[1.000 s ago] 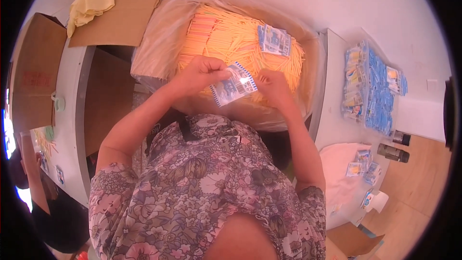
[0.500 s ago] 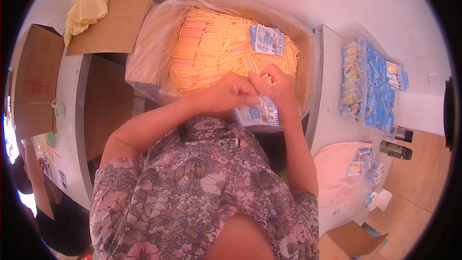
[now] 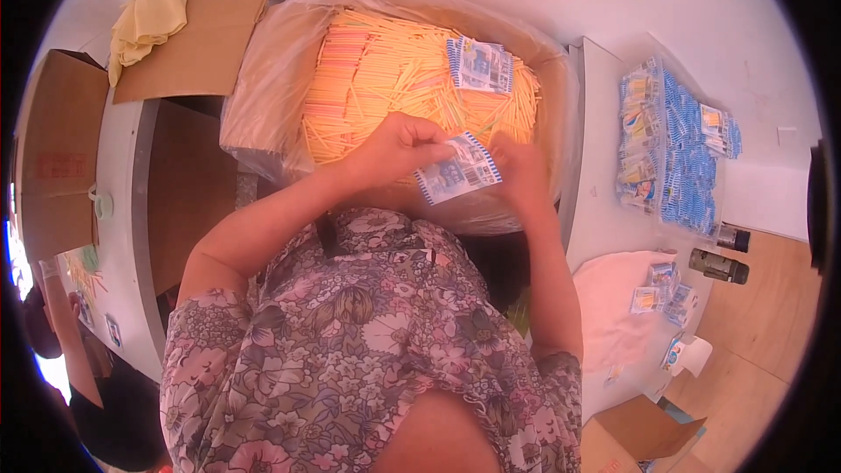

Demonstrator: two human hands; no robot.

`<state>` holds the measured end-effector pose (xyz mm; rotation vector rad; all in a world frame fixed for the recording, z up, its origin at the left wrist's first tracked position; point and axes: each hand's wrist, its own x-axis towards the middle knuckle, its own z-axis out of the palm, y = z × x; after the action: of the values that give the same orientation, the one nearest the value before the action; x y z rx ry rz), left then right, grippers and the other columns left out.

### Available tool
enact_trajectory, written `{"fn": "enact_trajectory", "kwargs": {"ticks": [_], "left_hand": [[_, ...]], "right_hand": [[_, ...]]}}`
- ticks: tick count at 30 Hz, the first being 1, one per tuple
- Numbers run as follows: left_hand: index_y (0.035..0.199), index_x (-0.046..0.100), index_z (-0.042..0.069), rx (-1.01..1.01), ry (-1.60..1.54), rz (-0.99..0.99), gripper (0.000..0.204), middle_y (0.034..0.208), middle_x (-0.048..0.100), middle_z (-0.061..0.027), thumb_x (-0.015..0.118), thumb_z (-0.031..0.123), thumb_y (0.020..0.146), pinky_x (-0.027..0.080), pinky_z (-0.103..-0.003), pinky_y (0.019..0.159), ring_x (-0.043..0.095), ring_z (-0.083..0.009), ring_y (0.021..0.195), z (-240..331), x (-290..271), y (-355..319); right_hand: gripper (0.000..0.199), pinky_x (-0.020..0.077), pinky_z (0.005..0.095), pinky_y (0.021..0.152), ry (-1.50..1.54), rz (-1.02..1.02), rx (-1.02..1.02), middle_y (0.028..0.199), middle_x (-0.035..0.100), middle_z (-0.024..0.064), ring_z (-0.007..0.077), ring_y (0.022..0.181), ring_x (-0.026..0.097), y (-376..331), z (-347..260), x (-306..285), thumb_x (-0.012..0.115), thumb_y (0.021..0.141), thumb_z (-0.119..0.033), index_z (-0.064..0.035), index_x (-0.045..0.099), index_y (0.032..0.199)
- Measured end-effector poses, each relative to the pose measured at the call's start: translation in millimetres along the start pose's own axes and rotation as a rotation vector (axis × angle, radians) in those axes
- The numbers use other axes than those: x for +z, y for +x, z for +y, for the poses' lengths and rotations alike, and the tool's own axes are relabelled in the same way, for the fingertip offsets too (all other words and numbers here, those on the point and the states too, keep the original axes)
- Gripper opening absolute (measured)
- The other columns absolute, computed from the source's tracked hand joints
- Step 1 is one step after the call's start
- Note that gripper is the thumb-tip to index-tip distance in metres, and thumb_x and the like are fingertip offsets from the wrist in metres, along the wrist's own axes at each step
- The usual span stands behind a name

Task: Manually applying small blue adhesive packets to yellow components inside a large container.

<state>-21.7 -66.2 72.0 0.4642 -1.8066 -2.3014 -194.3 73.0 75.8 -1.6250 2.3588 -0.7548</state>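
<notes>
My left hand [image 3: 396, 151] pinches the upper left corner of a small blue-and-white plastic packet [image 3: 455, 177], which tilts in front of my body. By the packet's right edge is my right hand [image 3: 520, 173], its fingers curled in. What it holds, if anything, is hidden. Both hands are over the near side of a large carton lined with clear plastic [image 3: 267, 92]. Thin yellow and pink sticks [image 3: 385, 61] fill this carton. Another bundle of blue-and-white packets [image 3: 480, 66] lies on the sticks at the back right.
On the right, a clear bin [image 3: 659, 201] holds many blue packets. A pink cloth [image 3: 618, 298] with several packets [image 3: 664, 293] lies nearer, beside a dark bottle [image 3: 720, 266]. Cardboard boxes [image 3: 66, 149] and a yellow cloth [image 3: 151, 19] are on the left, where another person's arm [image 3: 74, 342] shows.
The sticks seen in my right hand are out of sight now. The packet has turned and risen slightly, and my right hand has moved to the right and down.
</notes>
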Motion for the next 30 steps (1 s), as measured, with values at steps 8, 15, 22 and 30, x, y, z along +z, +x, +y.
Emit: {"fn": "enact_trajectory", "kwargs": {"ticks": [8,15,22,30], "left_hand": [[0.087,0.066,-0.001,0.026,-0.042,0.020,0.010,0.079,0.066,-0.0023,0.063,0.009,0.086,0.047,-0.020,0.066,0.058,-0.0046,0.071,3,-15,-3],[0.090,0.065,0.000,-0.088,-0.190,0.032,0.012,0.079,0.066,-0.0022,0.062,0.011,0.087,0.048,-0.021,0.068,0.060,-0.0055,0.072,19,-12,-10],[0.088,0.064,0.000,-0.004,-0.196,0.044,0.010,0.078,0.065,-0.0020,0.061,0.010,0.087,0.049,-0.021,0.067,0.060,-0.0059,0.071,14,-6,-7],[0.085,0.067,-0.002,-0.002,-0.104,0.103,0.008,0.082,0.067,-0.0046,0.069,0.000,0.078,0.050,-0.022,0.072,0.062,-0.0082,0.074,10,-17,-3]], "right_hand": [[0.017,0.0362,0.0213,0.050,0.630,-0.009,0.284,0.061,0.051,-0.0059,0.0030,0.056,0.046,10,4,-29,0.067,0.079,-0.010,-0.0049,0.054,0.070],[0.016,0.0383,0.0228,0.054,0.505,-0.150,0.275,0.061,0.052,-0.0028,0.0042,0.059,0.048,13,-5,-30,0.066,0.078,-0.011,-0.0021,0.057,0.068],[0.016,0.0385,0.0278,0.051,0.355,-0.361,0.196,0.055,0.049,0.0055,0.0086,0.053,0.046,17,-6,-19,0.065,0.073,-0.012,0.0015,0.057,0.072],[0.012,0.0370,0.0192,0.051,1.069,-0.153,0.410,0.066,0.054,-0.0042,0.0021,0.057,0.048,21,-31,-56,0.065,0.081,-0.009,-0.0087,0.057,0.072]]}}
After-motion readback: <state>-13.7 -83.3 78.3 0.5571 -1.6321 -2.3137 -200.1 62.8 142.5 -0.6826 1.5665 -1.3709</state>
